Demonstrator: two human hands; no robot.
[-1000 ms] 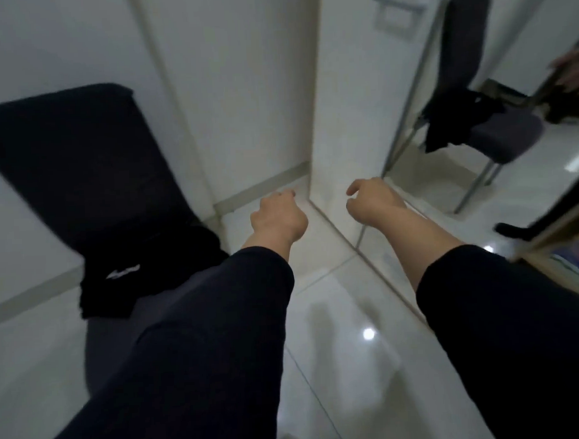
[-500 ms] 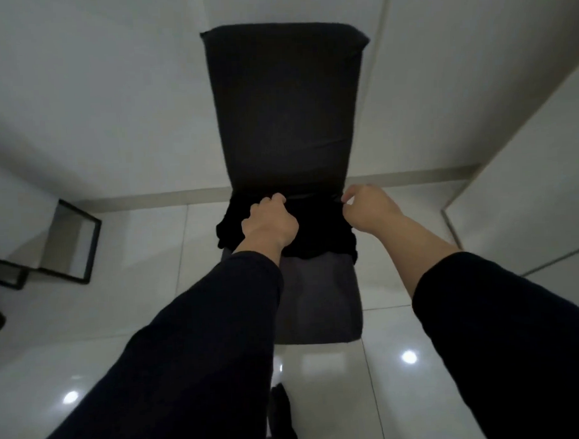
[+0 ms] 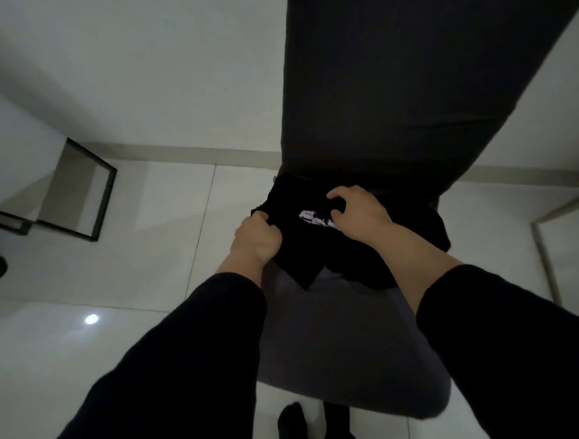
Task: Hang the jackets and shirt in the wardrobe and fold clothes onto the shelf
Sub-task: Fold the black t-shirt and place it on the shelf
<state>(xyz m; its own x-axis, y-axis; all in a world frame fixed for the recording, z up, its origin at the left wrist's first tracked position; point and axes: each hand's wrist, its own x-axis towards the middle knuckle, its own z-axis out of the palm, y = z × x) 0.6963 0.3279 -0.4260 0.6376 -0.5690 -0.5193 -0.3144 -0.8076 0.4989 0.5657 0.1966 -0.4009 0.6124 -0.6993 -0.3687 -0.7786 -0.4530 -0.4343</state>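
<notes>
A black garment [image 3: 303, 258] with a white print lies bunched at the back of a dark grey chair seat [image 3: 340, 343]. My left hand [image 3: 256, 240] is closed on the garment's left edge, lifting a fold of it. Over the white print hovers my right hand [image 3: 357, 214], fingers curled and spread, its fingertips touching the cloth. Whether it grips the cloth is unclear. The wardrobe and shelf are out of view.
The chair's tall dark backrest [image 3: 418, 81] rises right behind the garment, against a white wall. A black metal frame [image 3: 106, 190] stands on the tiled floor at the left. A pale door or panel edge [image 3: 545, 254] shows at the right. My feet are below the seat.
I have come closer to the chair. My left hand has taken hold of the garment's edge and lifted it, and my right hand has moved onto the white print.
</notes>
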